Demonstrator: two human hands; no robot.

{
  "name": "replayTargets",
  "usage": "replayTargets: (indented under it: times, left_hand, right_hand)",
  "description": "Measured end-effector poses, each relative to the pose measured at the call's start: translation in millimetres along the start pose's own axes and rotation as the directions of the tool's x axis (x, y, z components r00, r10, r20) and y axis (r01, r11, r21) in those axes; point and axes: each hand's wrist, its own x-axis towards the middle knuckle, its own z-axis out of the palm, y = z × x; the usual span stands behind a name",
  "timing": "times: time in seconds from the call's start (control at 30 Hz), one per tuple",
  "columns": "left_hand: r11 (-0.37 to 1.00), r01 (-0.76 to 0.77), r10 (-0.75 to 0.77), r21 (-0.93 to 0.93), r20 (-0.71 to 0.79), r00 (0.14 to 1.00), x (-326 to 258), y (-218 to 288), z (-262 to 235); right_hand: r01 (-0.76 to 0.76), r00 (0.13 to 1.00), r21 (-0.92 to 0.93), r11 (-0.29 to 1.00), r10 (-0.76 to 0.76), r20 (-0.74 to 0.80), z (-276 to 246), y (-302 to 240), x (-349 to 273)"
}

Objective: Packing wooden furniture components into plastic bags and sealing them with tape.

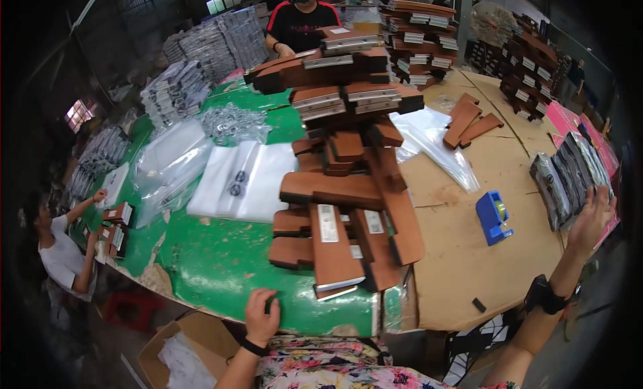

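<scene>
Near the front edge of the green tabletop, my left hand (261, 315) rests with its fingers apart and nothing in it. My right hand (592, 221) reaches out to the far right, fingers stretched, against a row of grey packs (569, 175) in clear plastic; whether it presses on them I cannot tell. In front of me lies a loose heap of brown wood-coloured blocks (337, 252) with black ends, some with white labels. Behind it rises a tall stack of similar pieces (355, 98) with silver metal edges.
A blue tape dispenser (494, 218) stands on the cardboard-covered right side. Clear plastic bags (207, 185) and a pile of small metal parts (234, 121) lie at left. Co-workers stand at the far side (301, 27) and left (63, 255). Below is an open cardboard box (157, 362).
</scene>
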Motion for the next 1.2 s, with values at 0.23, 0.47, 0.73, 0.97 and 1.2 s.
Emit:
replayTargets:
  times: [0.23, 0.47, 0.73, 0.97, 1.2]
  left_hand:
    - [0.786, 0.269, -0.331, -0.557, -0.012, 0.944, -15, -27, -9]
    - [0.910, 0.162, -0.143, -0.382, 0.078, 0.987, -15, -30, -100]
    - [0.991, 0.131, -0.130, -0.034, 0.044, 0.991, -62, -57, -164]
    - [0.991, 0.059, -0.072, 0.123, 0.102, 0.992, -55, -79, -181]
    - [0.951, 0.120, -0.234, 0.283, 0.413, 0.880, 6, -69, -197]
  right_hand:
    - [-0.054, 0.983, 0.188, 0.981, 0.018, 0.185, 149, -128, -202]
    - [0.041, -0.511, -0.018, 0.999, 0.036, 0.859, 216, -173, -373]
    - [0.244, -0.511, 0.222, 0.944, -0.069, 0.857, 271, -147, -465]
    - [0.593, -0.412, 0.295, 0.749, -0.032, 0.911, 255, -83, -495]
    - [0.623, -0.270, 0.022, 0.782, 0.188, 0.944, 209, -44, -510]
